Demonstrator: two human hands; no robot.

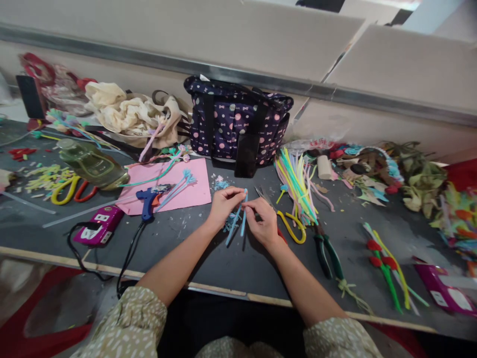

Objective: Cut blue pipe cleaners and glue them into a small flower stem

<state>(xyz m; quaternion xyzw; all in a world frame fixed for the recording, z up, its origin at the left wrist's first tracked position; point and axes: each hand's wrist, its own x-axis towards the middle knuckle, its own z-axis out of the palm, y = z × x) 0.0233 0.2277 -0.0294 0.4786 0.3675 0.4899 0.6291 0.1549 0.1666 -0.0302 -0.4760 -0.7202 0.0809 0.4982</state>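
Observation:
My left hand [226,205] and my right hand [263,222] meet over the front middle of the dark table. Between them is a light blue pipe cleaner [233,229], bent at the top, with two ends hanging down. Left thumb and finger pinch it near the bend, while my right fingertips close on it slightly lower. Small blue clippings [231,222] lie beneath and behind the hands. Just right of my right hand are scissors [294,229] with yellow handles, partly hidden by that hand. A bundle of coloured pipe cleaners [296,186] lies beyond them.
Pliers [328,251] lie right of the scissors. On the left, a blue glue gun [148,203] rests on pink paper [179,174], its cord hanging over the table edge. A purple power strip [100,226] and green bottle [93,164] are nearby. A dark patterned bag [231,117] stands behind.

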